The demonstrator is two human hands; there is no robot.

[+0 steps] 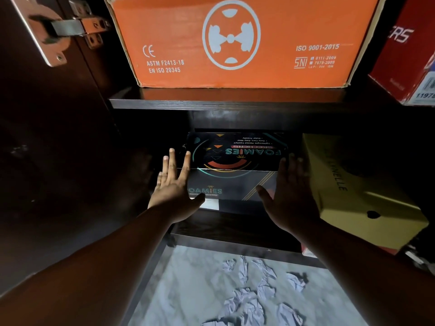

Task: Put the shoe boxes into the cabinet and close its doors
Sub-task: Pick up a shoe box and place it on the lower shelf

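At the centre of the frame a black shoe box point(233, 158) is seen lying on the lower shelf point(235, 228) of the cabinet, its printed lid facing up and its near end facing the camera. The left hand point(173, 184) is laid against the box's left near corner with fingers straight and spread, the thumb reaching across the near end; nothing is gripped. The right hand point(286, 196) is set against the right side of the box, fingers extended and held fairly close together, in the narrow gap beside a yellow box point(353, 184) at the right of the frame. The step in hand is judged to be the seating of the black box deep on its shelf. It would best be done with an even push from both palms, so that the box is kept square and is not twisted against the yellow box. The yellow box appears to overhang the shelf edge and could be knocked. On the upper shelf an orange box point(235, 41) and a red box point(407, 48) are already stowed. The door hinge point(68, 27) at upper left shows the door open; its closing is judged to remain undone.
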